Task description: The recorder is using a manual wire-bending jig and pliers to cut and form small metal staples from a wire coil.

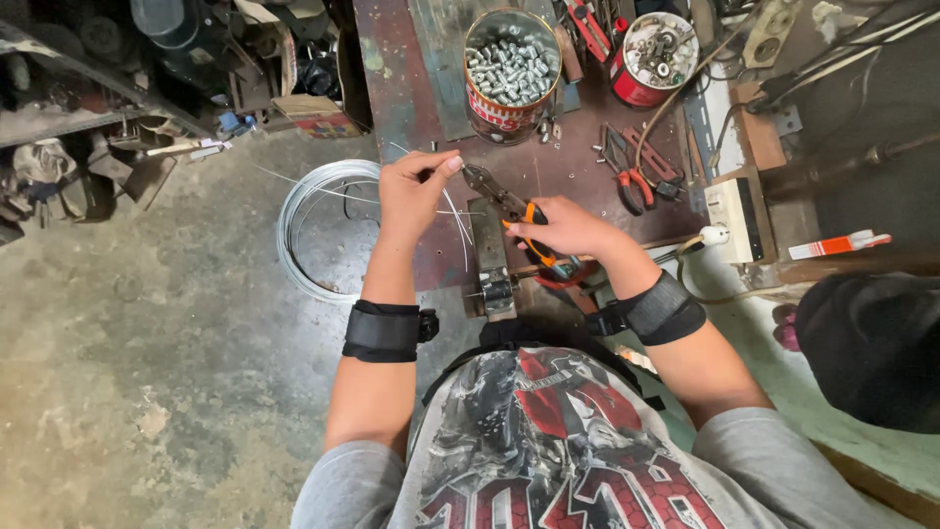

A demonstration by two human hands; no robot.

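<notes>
Closest in, a grey printed shirt [548, 441] fills the bottom of the view, and both forearms reach forward from it, each with a black wrist strap [384, 331].

The right hand [568, 230] is clenched around the orange handles of a pair of pliers [509, 211], whose dark nose points up and left toward the other hand. The left hand [413, 191] pinches a thin wire [455, 211] between thumb and fingertips, just beside the plier nose; loose strands of it trail down and right between the two hands. All this sits over the near edge of the dark red workbench [411, 98], above a small metal vise [496, 289] fixed at that edge.

Off the bench's left edge, a coil of silvery wire [299, 230] lies on the concrete floor, near the left wrist.

Farther back on the bench stands an open tin full of bolts [511, 73], and toward the far right corner a red tin of mixed hardware [654, 54]. Red-handled pliers [634, 171] lie flat right of the hands, well apart from them. A white power socket box [736, 217] sits at the right edge.
</notes>
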